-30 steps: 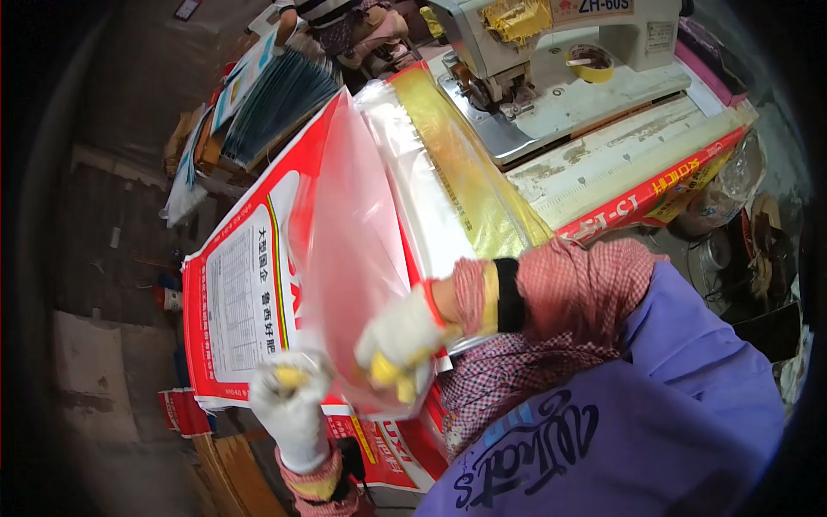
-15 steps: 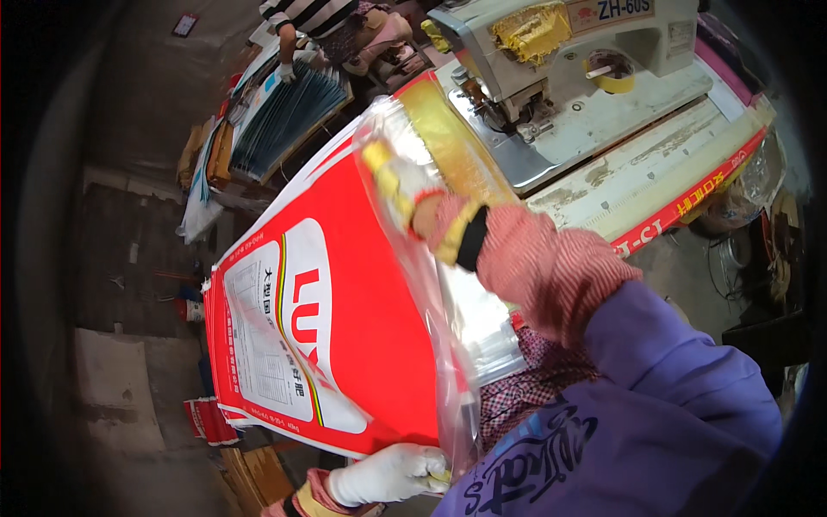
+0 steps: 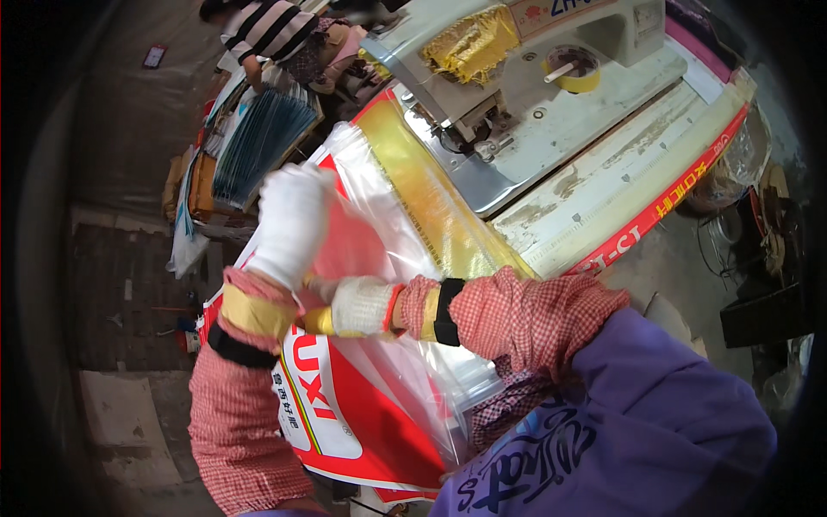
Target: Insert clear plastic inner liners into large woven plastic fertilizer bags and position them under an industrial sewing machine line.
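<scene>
My left hand (image 3: 295,220), in a white glove, is curled into a fist-like shape above the far left part of a red and white printed sack (image 3: 392,431). Its fingers are blurred, and I cannot see what they hold. Just beside its wrist is my right hand (image 3: 357,306), in a white glove with yellow fingertips. Its fingers stretch left, somewhat apart and partly hidden by the left wrist. Clear plastic film (image 3: 413,233) lies over the sack below both hands. To its right runs a shiny yellow translucent strip (image 3: 431,189).
A white sewing machine (image 3: 517,86) stands at the far right on its pale worktable (image 3: 594,198). At the far left, a person (image 3: 267,34) in a striped top reaches to a fanned pile of dark blue sheets (image 3: 263,142). A clear plastic bag (image 3: 749,146) hangs by the table's right end.
My left hand has left the sack's near edge and swung up to the far left. My right hand has come nearer and leftward across the film, beside the left wrist. The view has shifted slightly.
</scene>
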`<state>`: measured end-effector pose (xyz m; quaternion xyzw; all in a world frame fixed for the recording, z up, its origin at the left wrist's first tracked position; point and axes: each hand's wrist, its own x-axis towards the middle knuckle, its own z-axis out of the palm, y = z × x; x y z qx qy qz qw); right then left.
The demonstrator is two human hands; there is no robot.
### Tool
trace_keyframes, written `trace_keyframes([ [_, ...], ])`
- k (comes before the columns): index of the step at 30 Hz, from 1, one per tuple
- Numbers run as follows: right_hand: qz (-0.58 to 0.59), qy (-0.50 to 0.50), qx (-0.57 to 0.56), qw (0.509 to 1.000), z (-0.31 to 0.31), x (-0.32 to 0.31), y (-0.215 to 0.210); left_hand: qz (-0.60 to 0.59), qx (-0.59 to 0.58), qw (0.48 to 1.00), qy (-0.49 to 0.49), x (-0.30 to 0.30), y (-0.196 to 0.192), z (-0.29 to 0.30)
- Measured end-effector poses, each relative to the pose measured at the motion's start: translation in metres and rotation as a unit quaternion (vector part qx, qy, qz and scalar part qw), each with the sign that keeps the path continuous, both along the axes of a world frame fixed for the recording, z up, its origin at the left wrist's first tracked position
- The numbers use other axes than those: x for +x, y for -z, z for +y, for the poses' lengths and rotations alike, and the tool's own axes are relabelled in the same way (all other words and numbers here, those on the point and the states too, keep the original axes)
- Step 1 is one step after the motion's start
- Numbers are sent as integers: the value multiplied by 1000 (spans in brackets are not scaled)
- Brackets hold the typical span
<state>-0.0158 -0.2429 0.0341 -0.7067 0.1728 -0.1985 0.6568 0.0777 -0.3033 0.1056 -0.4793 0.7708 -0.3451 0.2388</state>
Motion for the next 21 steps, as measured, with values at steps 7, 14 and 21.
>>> trace_keyframes([
  [7, 47, -99, -115, 987, 4, 8, 24, 55, 52, 989, -130, 0, 24, 20],
  [14, 146, -150, -74, 975, 2, 35, 34, -7, -121, 973, -197, 32, 38, -22],
  [21, 113, -352, -496, 786, 61, 39, 38, -26, -141, 979, -148, 21, -56, -45],
])
